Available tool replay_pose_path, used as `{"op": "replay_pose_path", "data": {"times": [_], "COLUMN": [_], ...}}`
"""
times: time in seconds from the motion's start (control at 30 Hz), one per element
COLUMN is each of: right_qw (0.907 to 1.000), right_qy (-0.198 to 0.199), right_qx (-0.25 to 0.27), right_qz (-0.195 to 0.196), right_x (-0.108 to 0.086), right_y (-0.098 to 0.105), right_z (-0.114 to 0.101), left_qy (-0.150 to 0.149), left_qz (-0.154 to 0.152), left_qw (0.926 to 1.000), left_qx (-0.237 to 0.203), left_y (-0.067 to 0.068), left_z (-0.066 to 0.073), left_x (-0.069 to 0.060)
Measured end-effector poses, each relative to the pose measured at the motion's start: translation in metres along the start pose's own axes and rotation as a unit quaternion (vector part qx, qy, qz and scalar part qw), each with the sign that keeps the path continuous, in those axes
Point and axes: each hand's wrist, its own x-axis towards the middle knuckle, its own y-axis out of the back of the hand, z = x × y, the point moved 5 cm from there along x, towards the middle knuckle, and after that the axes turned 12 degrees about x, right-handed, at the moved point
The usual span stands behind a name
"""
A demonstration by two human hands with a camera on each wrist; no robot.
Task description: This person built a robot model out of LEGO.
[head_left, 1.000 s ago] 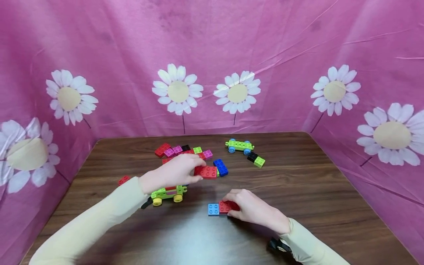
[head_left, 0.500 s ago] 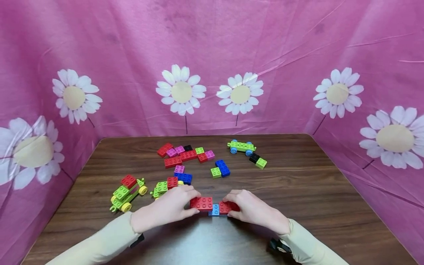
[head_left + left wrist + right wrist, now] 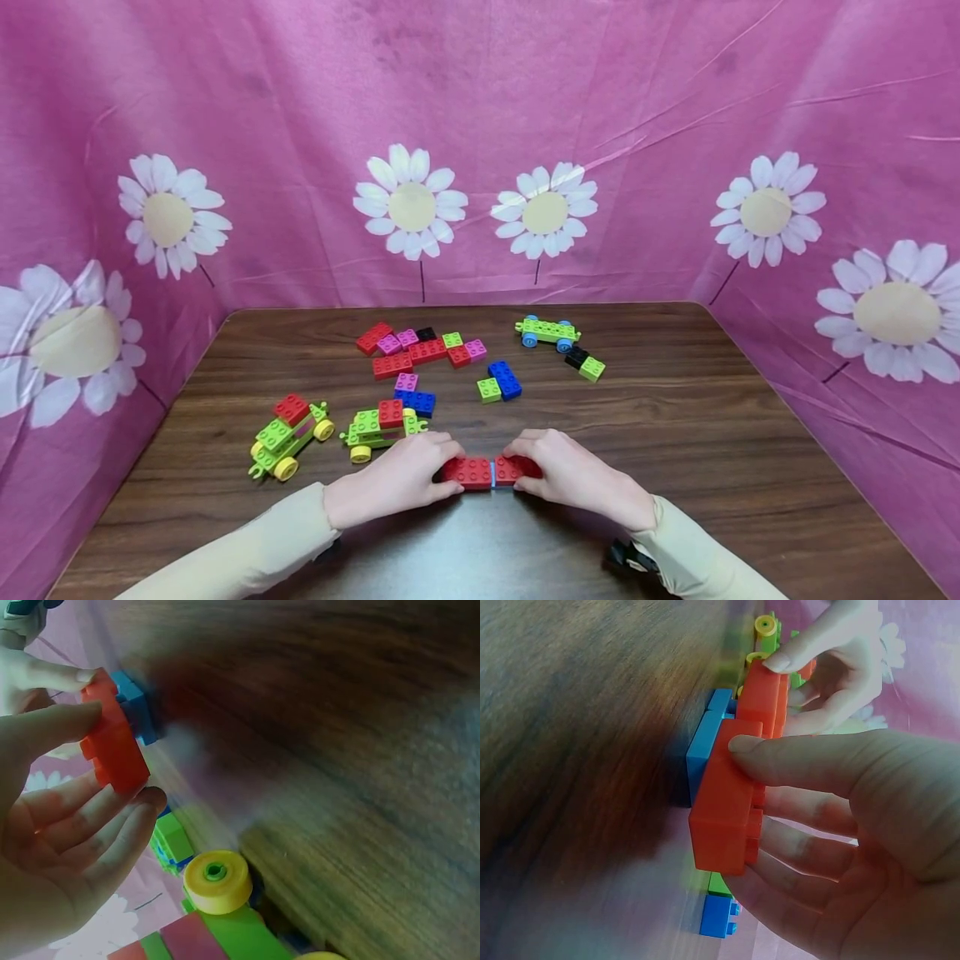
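Observation:
In the head view my left hand [image 3: 397, 477] pinches a red toy building brick [image 3: 476, 473] between thumb and fingers, over the left part of a light blue base [image 3: 702, 754]. A second red brick [image 3: 507, 470] sits on the base's right part, gripped by my right hand [image 3: 576, 477]. Only a thin blue strip shows between the two red bricks from above. In the right wrist view a seam crosses the blue base, and the nearer red brick [image 3: 724, 806] overhangs it. Whether the left red brick is fully seated I cannot tell.
Two green cars with yellow wheels, one car [image 3: 287, 437] and another car [image 3: 382, 427], stand left. A green wheeled base [image 3: 547, 332] with blue wheels is at the back. Loose red bricks [image 3: 392, 365], a blue brick [image 3: 505, 379] and others lie behind the hands.
My left hand has carried its red brick from the pile toward me, then right and down onto the light blue base. My right hand has stayed on its red brick.

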Motion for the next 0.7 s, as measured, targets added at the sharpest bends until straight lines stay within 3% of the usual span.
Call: {"op": "replay_pose_path", "data": {"times": [0.37, 0.7], "right_qw": [0.9999, 0.9999], "right_qy": [-0.011, 0.001], "right_qx": [0.005, 0.017], "right_qz": [-0.009, 0.001], "right_x": [0.001, -0.001], "right_y": [-0.001, -0.002], "right_z": [0.001, 0.000], "left_qy": [0.004, -0.010], "left_qz": [-0.002, 0.032], "left_qw": [1.0000, 0.9985], "left_qx": [-0.007, -0.042], "left_y": [-0.011, -0.016], "left_z": [0.001, 0.004], "left_x": [0.007, 0.008]}}
